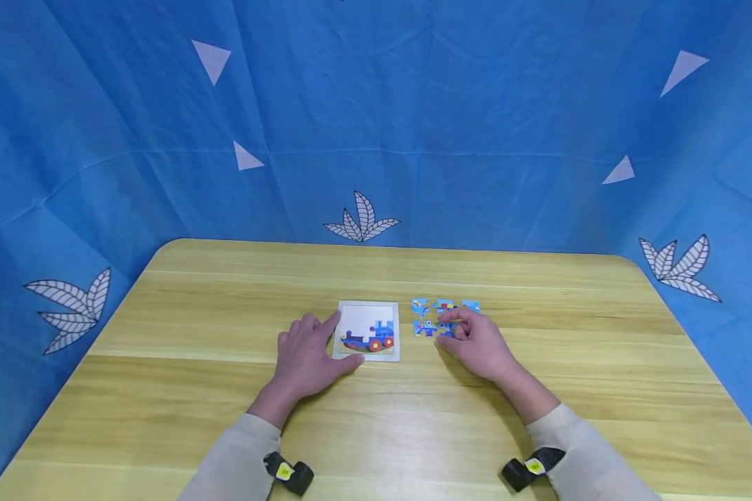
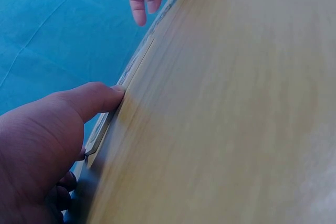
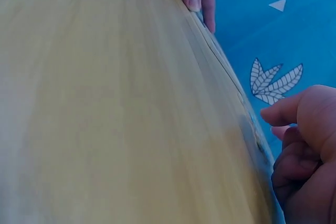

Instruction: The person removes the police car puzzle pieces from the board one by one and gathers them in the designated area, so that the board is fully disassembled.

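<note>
A square white puzzle tray (image 1: pixel 397 337) lies left of the table's middle in the head view. Joined jigsaw pieces (image 1: pixel 366 343) fill its lower part with a blue vehicle on red and yellow wheels; the white base shows above. My left hand (image 1: pixel 307 355) holds the tray at its left side, thumb at the near edge and index finger at the left edge. Loose jigsaw pieces (image 1: pixel 425 328) lie right of the tray. Over their near right part hovers my right hand (image 1: pixel 481 346), index finger and thumb apart with nothing seen between them, partly covering some pieces.
The wooden table (image 1: pixel 225 299) runs on around the tray and pieces. A blue curtain (image 1: pixel 476 104) with white triangles and leaf prints hangs behind it. Dark wrist cameras (image 1: pixel 297 477) sit at both sleeves.
</note>
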The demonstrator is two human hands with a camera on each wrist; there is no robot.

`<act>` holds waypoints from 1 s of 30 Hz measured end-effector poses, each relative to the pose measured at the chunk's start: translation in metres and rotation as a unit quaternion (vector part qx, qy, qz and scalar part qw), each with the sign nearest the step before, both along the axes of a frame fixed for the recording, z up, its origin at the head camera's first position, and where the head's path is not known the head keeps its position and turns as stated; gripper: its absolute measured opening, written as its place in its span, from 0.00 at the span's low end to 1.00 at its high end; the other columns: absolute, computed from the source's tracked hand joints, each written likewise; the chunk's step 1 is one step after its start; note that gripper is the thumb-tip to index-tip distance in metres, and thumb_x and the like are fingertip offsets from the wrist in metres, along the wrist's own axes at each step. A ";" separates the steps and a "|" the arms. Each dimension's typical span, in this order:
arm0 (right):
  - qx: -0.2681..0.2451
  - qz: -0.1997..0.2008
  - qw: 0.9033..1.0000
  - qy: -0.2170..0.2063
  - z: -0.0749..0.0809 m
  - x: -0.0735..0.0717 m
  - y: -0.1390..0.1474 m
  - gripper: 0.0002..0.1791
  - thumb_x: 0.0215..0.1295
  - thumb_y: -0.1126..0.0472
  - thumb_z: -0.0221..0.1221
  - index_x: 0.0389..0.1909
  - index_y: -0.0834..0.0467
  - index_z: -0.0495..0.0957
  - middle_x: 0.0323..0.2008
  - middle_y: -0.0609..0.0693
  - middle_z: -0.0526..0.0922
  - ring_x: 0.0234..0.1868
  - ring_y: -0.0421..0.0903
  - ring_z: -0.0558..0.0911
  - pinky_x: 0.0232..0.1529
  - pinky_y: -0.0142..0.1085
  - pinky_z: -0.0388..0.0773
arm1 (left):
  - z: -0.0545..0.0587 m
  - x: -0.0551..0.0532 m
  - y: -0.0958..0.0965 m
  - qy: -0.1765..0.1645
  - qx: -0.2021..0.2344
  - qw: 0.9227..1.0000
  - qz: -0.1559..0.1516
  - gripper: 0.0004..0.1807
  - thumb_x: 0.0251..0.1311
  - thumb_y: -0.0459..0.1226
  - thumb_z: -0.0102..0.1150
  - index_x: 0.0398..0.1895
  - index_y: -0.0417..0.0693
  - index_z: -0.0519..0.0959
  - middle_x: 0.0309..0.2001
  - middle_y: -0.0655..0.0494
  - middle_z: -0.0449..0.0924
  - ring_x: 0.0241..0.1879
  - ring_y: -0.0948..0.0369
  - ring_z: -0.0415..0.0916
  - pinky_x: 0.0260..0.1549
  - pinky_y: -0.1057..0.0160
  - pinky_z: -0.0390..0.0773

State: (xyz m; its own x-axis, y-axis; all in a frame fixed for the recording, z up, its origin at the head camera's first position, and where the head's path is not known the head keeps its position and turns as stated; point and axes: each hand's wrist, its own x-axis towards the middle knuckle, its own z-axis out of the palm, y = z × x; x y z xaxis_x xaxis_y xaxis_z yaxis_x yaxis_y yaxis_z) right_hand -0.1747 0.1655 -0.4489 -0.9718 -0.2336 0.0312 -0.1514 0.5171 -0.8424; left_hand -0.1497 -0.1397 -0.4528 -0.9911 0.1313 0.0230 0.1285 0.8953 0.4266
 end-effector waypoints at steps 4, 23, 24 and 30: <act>0.002 0.001 1.000 0.006 0.004 0.001 -0.006 0.15 0.63 0.66 0.66 0.50 0.64 0.79 0.16 0.44 0.58 0.17 0.42 0.58 0.33 0.39 0.65 | -0.001 0.000 0.000 0.003 -0.001 1.000 0.000 0.53 0.48 0.65 0.69 0.75 0.49 0.66 0.41 0.53 0.64 0.40 0.54 0.59 0.37 0.54 0.56; 0.052 -0.029 0.998 0.021 0.013 -0.028 -0.030 0.16 0.62 0.63 0.66 0.50 0.62 0.81 0.18 0.46 0.65 0.17 0.43 0.61 0.29 0.41 0.64 | -0.004 0.000 0.000 0.002 0.003 1.000 -0.002 0.53 0.48 0.65 0.68 0.75 0.49 0.65 0.41 0.53 0.65 0.40 0.54 0.59 0.38 0.54 0.56; 0.051 -0.028 0.998 0.021 0.012 -0.029 -0.031 0.16 0.62 0.63 0.66 0.50 0.62 0.81 0.17 0.46 0.65 0.17 0.43 0.61 0.29 0.41 0.64 | -0.003 0.000 0.000 0.002 0.002 1.000 -0.002 0.53 0.48 0.65 0.68 0.75 0.49 0.65 0.41 0.52 0.64 0.40 0.54 0.59 0.38 0.53 0.56; 0.026 0.010 0.999 0.026 0.009 -0.020 -0.046 0.15 0.60 0.65 0.68 0.48 0.62 0.82 0.16 0.44 0.61 0.17 0.41 0.60 0.30 0.39 0.66 | -0.002 -0.001 -0.001 0.001 -0.006 1.000 -0.001 0.54 0.48 0.66 0.67 0.75 0.49 0.65 0.42 0.52 0.65 0.40 0.54 0.59 0.39 0.54 0.56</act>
State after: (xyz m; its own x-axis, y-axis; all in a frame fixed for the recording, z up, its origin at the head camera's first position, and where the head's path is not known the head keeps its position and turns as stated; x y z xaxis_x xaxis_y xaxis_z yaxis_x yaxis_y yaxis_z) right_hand -0.1949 0.1197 -0.4396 -0.9643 -0.2561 0.0681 -0.2045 0.5559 -0.8057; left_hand -0.1509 -0.1406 -0.4552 -0.9906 0.1345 0.0231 0.1319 0.9003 0.4149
